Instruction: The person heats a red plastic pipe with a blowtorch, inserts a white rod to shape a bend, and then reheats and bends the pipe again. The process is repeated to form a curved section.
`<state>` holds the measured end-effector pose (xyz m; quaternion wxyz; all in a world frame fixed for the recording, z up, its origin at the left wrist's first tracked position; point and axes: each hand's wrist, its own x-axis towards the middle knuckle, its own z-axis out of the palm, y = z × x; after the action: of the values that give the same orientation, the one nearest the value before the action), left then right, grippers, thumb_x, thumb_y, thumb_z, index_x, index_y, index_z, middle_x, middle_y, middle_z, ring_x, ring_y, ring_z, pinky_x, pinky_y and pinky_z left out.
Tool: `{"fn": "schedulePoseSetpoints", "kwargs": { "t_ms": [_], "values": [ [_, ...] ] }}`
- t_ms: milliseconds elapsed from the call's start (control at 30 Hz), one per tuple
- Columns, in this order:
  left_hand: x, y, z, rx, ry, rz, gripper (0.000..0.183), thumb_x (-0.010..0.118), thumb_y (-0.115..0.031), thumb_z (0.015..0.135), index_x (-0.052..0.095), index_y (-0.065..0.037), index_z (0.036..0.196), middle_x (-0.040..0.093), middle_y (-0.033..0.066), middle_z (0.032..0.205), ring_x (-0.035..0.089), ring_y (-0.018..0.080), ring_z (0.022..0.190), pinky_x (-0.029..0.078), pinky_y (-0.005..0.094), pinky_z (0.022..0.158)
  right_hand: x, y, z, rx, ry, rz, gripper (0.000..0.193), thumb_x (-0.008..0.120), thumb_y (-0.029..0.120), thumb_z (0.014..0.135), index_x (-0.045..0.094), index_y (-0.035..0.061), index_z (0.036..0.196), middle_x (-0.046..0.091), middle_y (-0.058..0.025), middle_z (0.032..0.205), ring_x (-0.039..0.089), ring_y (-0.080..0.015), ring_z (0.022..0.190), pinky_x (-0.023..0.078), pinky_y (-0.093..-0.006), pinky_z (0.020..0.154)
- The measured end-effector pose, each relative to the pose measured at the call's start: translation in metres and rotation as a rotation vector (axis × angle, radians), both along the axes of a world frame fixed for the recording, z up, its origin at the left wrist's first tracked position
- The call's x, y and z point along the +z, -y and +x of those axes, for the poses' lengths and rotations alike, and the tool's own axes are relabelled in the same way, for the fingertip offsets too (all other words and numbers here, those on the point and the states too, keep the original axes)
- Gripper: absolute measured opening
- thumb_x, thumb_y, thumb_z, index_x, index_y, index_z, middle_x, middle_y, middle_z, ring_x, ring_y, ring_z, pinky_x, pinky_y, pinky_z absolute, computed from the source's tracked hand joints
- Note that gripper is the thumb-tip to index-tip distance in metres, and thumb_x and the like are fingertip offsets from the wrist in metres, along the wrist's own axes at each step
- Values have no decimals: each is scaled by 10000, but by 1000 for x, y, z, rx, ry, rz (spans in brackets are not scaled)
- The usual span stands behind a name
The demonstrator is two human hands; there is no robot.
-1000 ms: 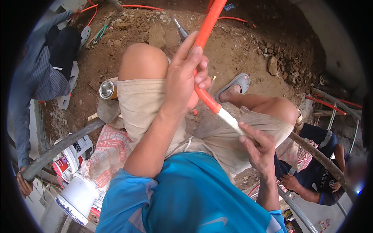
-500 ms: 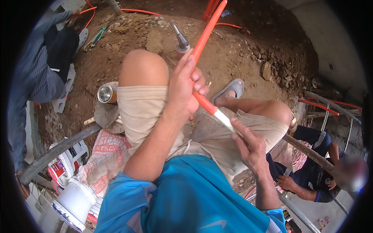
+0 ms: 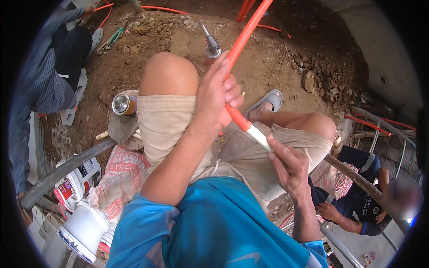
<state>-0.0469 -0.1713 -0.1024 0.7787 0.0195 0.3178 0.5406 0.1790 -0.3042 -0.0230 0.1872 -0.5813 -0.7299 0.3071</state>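
Head camera, and we had both hands busy: our left hand [image 3: 218, 96] had its fingers curled tight round an orange pipe [image 3: 251, 33], which slanted down from the top of the view and bent right at that grip! At the pipe's lower end a white tube [image 3: 258, 137] showed, and our right hand [image 3: 291, 166] pinched it between thumb and fingers, above the beige shorts [image 3: 167, 123]. Past our left knuckles, a torch [image 3: 212, 50] stood on the brown soil [image 3: 270, 62]; beside the left knee [image 3: 170, 73] sat an open can [image 3: 123, 104]. Off left, a white bucket [image 3: 85, 225] was just beside a red-printed sack [image 3: 123, 172], with a dark-clothed co-worker [image 3: 362, 203] over on our right.
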Motion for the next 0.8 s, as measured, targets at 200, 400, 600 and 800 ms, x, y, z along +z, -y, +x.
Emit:
{"fn": "schedulePoseSetpoints", "kwargs": {
  "t_ms": [200, 400, 600, 800],
  "values": [
    [3, 0, 3, 0, -6, -9, 504, 538, -325, 1197, 450, -197, 1677, 396, -77, 712, 380, 38, 527, 358, 229, 460, -2, 1, 3, -6, 2, -15, 563, 845, 21, 927, 752, 169, 1463, 707, -118, 780, 691, -287, 643, 549, -409, 609],
    [5, -2, 5, 22, -22, -20, 513, 528, -323, 1201, 433, -193, 1688, 391, -75, 714, 367, 36, 526, 355, 229, 458, -2, 0, 0, -29, -10, -15, 557, 844, 21, 931, 754, 167, 1461, 705, -116, 776, 693, -285, 644, 550, -405, 611],
    [0, 0, 3, 17, -13, 41, 565, 539, -287, 1187, 401, -163, 1720, 399, -58, 743, 371, 57, 573, 356, 261, 510, -1, -2, 0, -25, -19, -29, 544, 835, 17, 943, 750, 148, 1465, 726, -126, 800, 710, -280, 664, 557, -392, 630],
    [1, -4, 4, 37, 11, 73, 543, 536, -279, 1187, 422, -159, 1704, 401, -61, 741, 368, 55, 566, 355, 262, 504, 0, -4, -2, -46, -44, -59, 523, 820, 7, 957, 747, 118, 1462, 757, -157, 851, 739, -291, 712, 575, -387, 671]
  ]
}}
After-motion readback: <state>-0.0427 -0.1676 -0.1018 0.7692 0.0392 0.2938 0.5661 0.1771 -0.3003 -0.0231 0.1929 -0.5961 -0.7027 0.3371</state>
